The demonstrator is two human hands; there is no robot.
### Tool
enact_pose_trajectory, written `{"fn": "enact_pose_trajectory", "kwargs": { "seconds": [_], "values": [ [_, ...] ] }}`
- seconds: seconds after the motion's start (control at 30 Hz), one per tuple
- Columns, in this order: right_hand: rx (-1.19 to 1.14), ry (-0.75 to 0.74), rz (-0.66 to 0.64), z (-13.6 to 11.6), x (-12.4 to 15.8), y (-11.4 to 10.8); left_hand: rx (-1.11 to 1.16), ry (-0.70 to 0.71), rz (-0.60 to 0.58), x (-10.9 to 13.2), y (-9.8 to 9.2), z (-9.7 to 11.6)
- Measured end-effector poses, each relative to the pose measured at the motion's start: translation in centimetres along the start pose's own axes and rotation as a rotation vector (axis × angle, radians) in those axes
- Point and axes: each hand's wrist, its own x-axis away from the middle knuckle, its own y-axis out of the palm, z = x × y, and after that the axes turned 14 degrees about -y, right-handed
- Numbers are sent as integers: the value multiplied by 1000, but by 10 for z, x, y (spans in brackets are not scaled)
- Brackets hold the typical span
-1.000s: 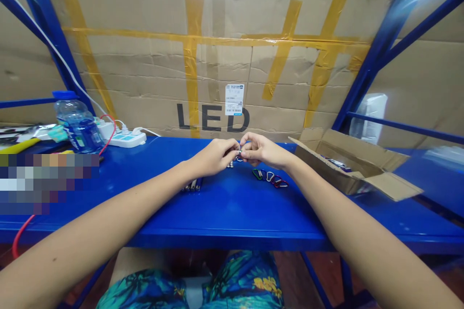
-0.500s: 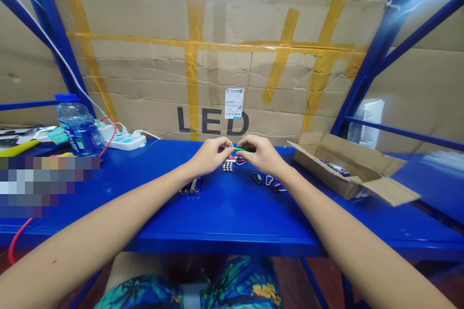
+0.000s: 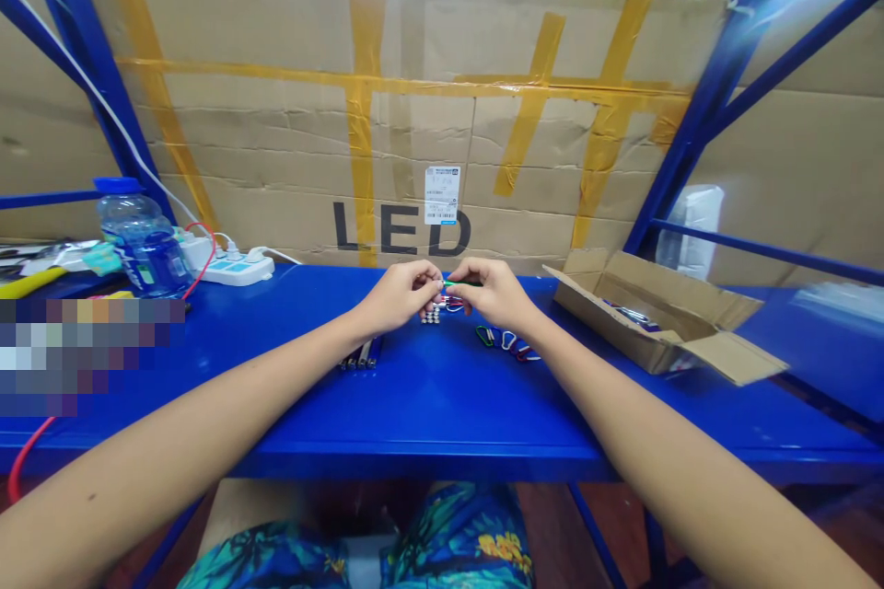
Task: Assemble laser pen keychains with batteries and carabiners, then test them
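Note:
My right hand (image 3: 495, 293) is closed in a pinch on a slim green tube (image 3: 459, 283), held level above the table. Facing it, my left hand (image 3: 404, 296) pinches at the tube's left end, where a tiny silvery piece shows between the fingertips; its kind is too small to tell. Just below the hands lie small silvery metal parts (image 3: 430, 317) in rows and some partly hidden red and white pieces (image 3: 452, 303). Dark slim tubes with metal ends (image 3: 359, 357) lie side by side by my left wrist. Several coloured carabiners (image 3: 508, 341) rest near my right wrist.
An open cardboard box (image 3: 656, 322) with items inside stands at the right. On the left are a water bottle (image 3: 142, 244), a white power strip (image 3: 238, 269) and a red cable (image 3: 202, 262). A large cardboard sheet (image 3: 290, 147) backs the blue table (image 3: 442, 414).
The whole view has shifted slightly. Both hands keep their pinch around the green tube, with only a small change in finger position.

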Motion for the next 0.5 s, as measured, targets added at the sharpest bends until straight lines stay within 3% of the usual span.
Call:
{"fn": "enact_pose_trajectory", "kwargs": {
  "seconds": [0.27, 0.5],
  "values": [
    [-74, 44, -9, -1, -1, -1, -13, 13, 12, 2, 2, 4],
    [-197, -1, 76, 2, -8, -1, 191, 13, 103, -5, 5, 7]
  ]
}}
